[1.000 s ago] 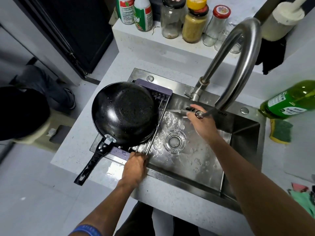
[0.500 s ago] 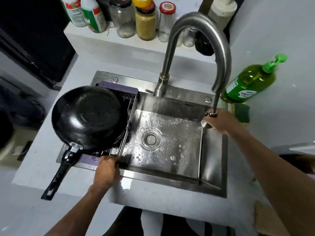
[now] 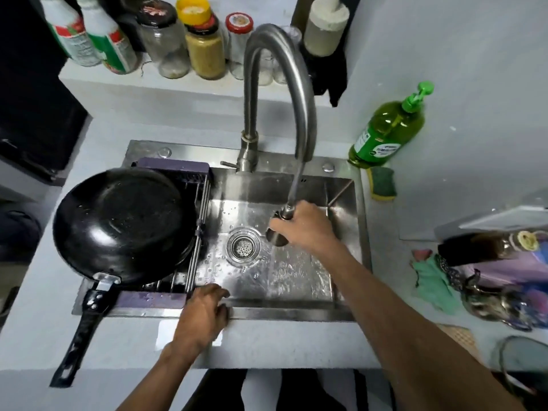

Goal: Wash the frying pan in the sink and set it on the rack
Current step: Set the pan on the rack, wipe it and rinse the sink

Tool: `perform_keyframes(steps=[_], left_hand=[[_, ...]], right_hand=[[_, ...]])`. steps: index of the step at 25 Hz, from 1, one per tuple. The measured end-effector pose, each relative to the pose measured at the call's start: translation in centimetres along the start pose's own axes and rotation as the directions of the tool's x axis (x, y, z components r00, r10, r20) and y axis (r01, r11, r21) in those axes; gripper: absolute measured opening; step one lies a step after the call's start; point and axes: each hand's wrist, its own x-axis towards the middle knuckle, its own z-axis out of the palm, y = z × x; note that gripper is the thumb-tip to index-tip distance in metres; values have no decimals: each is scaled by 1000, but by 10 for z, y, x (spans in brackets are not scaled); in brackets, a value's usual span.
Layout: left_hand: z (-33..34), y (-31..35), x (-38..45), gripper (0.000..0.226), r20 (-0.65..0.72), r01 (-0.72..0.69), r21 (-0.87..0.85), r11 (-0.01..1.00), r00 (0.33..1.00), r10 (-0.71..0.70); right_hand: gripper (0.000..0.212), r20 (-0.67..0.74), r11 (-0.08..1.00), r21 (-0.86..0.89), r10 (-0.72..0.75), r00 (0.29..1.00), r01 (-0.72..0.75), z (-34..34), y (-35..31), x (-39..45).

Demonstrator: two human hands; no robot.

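Our right hand curls around the faucet sprayer head over the sink; our left hand rests fingers-spread on the near rim. The frying pan sits on the rack at left, on a pale counter.

pan covers rack, basin open

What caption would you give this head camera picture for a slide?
Frying pan rests upside down on the rack while the right hand grips the faucet sprayer over the sink.
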Motion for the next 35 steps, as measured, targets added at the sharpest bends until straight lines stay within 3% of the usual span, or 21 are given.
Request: perform_keyframes(steps=[4, 7, 10, 13, 15, 17, 19, 21, 22, 23, 25, 26, 28, 29, 31, 33, 35], left_hand=[[19, 31, -1, 14, 170, -69, -88, 994, 982, 84], [27, 56, 10, 10, 222, -123, -110, 986, 964, 145], [38, 90, 26, 13, 239, -144, -116, 983, 956, 169], [54, 113, 38, 22, 270, -76, -150, 986, 956, 114], [66, 125, 41, 23, 282, -62, -149, 987, 954, 102], [76, 138, 42, 22, 280, -38, -156, 987, 957, 81], [83, 147, 43, 27, 268, 22, -194, 981, 963, 31], [87, 154, 42, 39, 280, 106, -261, 959, 959, -30], [86, 157, 42, 39, 300, 159, -292, 943, 951, -68], [85, 162, 41, 33, 306, 201, -328, 923, 947, -97], [84, 167, 43, 25, 281, 243, -425, 872, 951, -128], [82, 170, 45, 25, 267, 254, -461, 850, 953, -140], [72, 177, 48, 26, 227, 259, -521, 813, 961, -161], [66, 182, 50, 26, 191, 248, -577, 778, 967, -166], [48, 188, 56, 23, 103, 229, -731, 643, 968, -229], [24, 185, 66, 15, 152, 301, -878, 372, 912, -380], [4, 170, 83, 32, 341, 388, -920, 47, 857, -387]], right_hand=[[27, -241, 974, 200, -52, 969, 102, -41, -36, -13], [30, -330, 926, 299, -127, 935, 231, -70, -15, -31], [23, -417, 938, 343, 104, 903, 51, -61, 74, -48], [19, -449, 893, 268, 447, 773, -361, -34, 204, -55], [29, -435, 830, 193, 550, 713, -523, -23, 275, -57], [42, -391, 805, 83, 568, 724, -588, -8, 316, -56], [29, -396, 829, 32, 524, 754, -558, 7, 328, -48], [10, -441, 874, 235, 486, 754, -426, 7, 314, -47], [12, -438, 826, 467, 527, 729, -317, 1, 303, -48], [14, -416, 693, 701, 590, 692, -170, -8, 287, -51], [16, -285, 279, 953, 694, 661, 118, -26, 258, -55], [18, -196, 72, 977, 686, 701, 202, -35, 243, -57], [31, -29, -246, 951, 537, 843, 189, -45, 214, -57], [38, 36, -318, 941, 443, 896, 119, -46, 200, -56], [43, 127, -348, 937, 262, 957, -29, -37, 167, -47], [42, 193, -265, 952, 127, 973, -154, -14, 131, -34], [37, 288, -154, 948, 55, 956, -277, 12, 96, -19]])
